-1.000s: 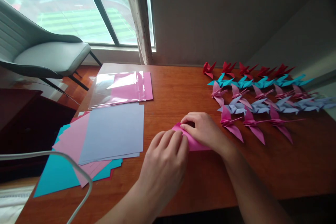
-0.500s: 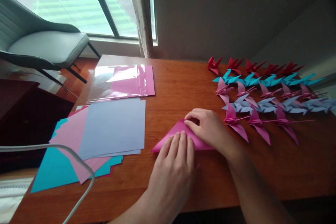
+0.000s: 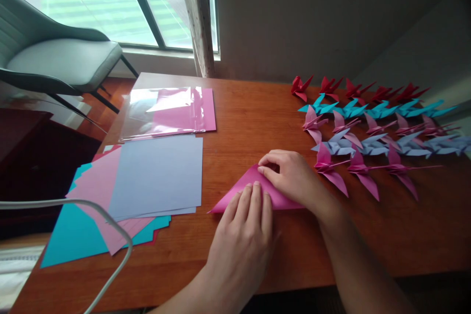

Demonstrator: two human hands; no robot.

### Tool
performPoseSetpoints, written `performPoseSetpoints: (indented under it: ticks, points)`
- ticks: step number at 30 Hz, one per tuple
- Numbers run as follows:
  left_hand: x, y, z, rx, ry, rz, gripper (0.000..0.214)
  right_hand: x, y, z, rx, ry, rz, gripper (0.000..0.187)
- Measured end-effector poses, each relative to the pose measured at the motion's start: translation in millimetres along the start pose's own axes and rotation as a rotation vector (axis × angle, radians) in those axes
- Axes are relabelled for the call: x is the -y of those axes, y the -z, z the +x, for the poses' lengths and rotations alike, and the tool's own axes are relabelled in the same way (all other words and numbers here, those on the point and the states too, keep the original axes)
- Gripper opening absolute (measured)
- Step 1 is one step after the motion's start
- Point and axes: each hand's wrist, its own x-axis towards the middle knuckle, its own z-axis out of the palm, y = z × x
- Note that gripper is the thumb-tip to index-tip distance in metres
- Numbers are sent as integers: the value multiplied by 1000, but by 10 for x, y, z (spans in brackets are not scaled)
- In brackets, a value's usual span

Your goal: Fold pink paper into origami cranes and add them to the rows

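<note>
A magenta sheet of origami paper (image 3: 235, 189), folded over into a triangle, lies on the wooden table in front of me. My left hand (image 3: 245, 225) rests on its lower middle, fingers stretched out flat side by side. At the top corner of the triangle, my right hand (image 3: 285, 171) pinches the paper between thumb and forefinger. Part of the lower edge is hidden under my left hand, and the right corner is partly behind my right wrist. Close to the right hand stand several magenta paper cranes (image 3: 326, 164).
Rows of red cranes (image 3: 300, 88), turquoise cranes (image 3: 322, 106), pale pink cranes (image 3: 312, 122) and lavender cranes (image 3: 340, 144) line the right side. Lavender sheets (image 3: 158, 176) top a fanned paper pile at left, below a clear packet (image 3: 140, 113). A white cable (image 3: 123, 245) crosses the lower left.
The whole view has shifted very slightly. Both hands keep nearly the same place on the folded magenta paper.
</note>
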Motion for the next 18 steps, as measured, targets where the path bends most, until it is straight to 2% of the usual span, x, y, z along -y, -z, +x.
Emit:
performPoseSetpoints:
  ticks: [4,8,11,14,18]
  points:
    - [216,171,75,-18,52,-229,39,2,68,-35,55,53,138,12]
    - [569,325,194,-20,207,-465,30,32,122,-72,110,85,242,11]
    - [743,336,270,64,316,-675,22,63,143,-88,139,72,303,11]
    - [785,292,307,171,350,-869,18,81,150,-101,175,57,376,9]
    - [758,258,312,180,388,-1021,25,79,158,-125,206,27,469,10]
